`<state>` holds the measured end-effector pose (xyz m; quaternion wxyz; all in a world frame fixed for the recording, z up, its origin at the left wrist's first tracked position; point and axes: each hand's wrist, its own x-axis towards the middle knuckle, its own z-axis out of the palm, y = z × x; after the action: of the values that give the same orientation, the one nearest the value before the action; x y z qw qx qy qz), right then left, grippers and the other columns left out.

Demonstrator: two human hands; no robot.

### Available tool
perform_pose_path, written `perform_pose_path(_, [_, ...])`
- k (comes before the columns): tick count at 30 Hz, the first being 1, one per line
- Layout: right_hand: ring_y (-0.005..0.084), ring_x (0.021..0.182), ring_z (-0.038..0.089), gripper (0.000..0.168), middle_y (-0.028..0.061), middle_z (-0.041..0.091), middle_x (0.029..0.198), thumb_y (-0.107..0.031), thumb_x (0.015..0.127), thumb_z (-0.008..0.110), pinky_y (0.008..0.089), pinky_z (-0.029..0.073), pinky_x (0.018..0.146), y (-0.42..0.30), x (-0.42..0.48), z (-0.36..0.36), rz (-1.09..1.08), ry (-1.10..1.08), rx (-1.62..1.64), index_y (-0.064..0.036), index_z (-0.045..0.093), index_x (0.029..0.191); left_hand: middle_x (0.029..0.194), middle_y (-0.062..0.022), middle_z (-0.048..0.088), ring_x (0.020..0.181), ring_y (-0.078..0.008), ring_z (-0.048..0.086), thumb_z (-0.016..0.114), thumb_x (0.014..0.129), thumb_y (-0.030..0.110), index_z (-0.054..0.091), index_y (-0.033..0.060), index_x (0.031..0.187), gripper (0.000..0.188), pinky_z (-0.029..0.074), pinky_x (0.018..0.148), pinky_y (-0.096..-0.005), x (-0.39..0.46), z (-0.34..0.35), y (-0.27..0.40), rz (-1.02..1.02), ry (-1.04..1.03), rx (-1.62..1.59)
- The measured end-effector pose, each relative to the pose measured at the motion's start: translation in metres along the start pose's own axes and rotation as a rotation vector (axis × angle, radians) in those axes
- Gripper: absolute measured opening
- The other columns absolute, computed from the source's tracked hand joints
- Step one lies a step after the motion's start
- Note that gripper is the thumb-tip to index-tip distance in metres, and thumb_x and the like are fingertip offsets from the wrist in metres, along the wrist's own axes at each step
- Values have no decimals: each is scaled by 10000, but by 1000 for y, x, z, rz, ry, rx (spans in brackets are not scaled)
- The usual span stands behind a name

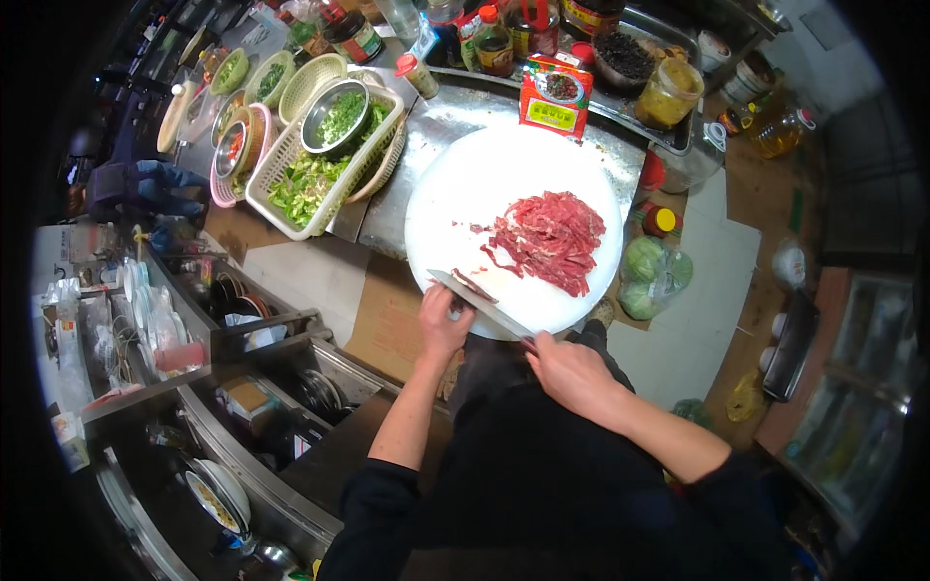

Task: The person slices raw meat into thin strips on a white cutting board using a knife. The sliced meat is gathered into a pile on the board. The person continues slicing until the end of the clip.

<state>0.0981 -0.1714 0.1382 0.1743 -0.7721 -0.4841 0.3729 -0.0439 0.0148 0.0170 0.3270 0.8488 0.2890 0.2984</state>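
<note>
My right hand point(570, 367) grips the handle of a kitchen knife point(488, 309), its blade slanting up and left across the near edge of a round white cutting board point(465, 196). At the near left rim, my left hand point(445, 319) has its fingers curled close against the blade, over a piece of meat partly hidden by fingers and knife. A thin dark strip of meat point(474, 283) lies along the far side of the blade. On the right half of the board rests a heap of sliced raw red meat point(548, 240), with small scraps to its left.
Left of the board, a white plastic basket point(254, 196) holds chopped greens and a metal bowl point(309, 123) of chopped scallions. Behind stand a red packet point(556, 94), a shaker point(416, 76) and several sauce bottles. Bagged cabbages point(647, 269) sit at right. A person point(142, 181) is far left.
</note>
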Motion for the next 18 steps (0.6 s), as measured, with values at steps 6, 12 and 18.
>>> perform_pose_path(6, [449,668,665,269,257,654,711,-241,988,567,543,524,593,13,71,47,-156,161,78,19,511,952,926,-131,664,839,-303,634,744,728,12,659,3,934,223,520,739,-373,3,-8,6,-58,-109,55])
perform_pose_path(12, [464,649,651,274,258,642,690,-225,972,594,544,520,585,36,13,23,-58,68,28,33,508,946,977,-146,666,869,-306,640,739,725,-1,638,7,937,235,528,767,-367,-9,1,-7,-34,-9,20])
perform_pose_path(18, [466,658,645,285,261,627,678,-231,976,595,533,516,595,56,62,59,-187,159,127,37,502,947,998,-153,675,872,-307,638,749,723,-6,634,5,954,258,528,763,-373,-6,2,-9,61,4,58])
